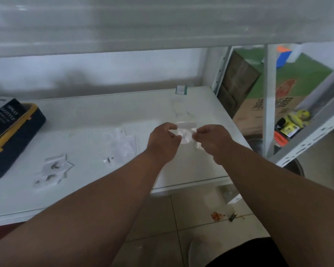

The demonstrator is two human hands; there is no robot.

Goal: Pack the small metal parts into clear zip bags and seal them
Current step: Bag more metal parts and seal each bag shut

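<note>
A small clear zip bag (185,132) hangs above the right part of the white table (89,120). My left hand (163,140) pinches its left edge and my right hand (212,140) pinches its right edge. What is inside the bag is too blurred to tell. A stack of flat clear bags (123,139) lies to the left of my hands. Nearer the front left, several bags with small dark metal parts (52,169) lie in a loose pile. One more small metal part (108,159) sits in a bag near the middle.
A dark blue and yellow case (14,139) with a black box (3,116) on it stands at the table's left edge. A white shelf frame (268,101) with cardboard boxes stands to the right. A low shelf hangs overhead. Tiled floor lies below the table's front edge.
</note>
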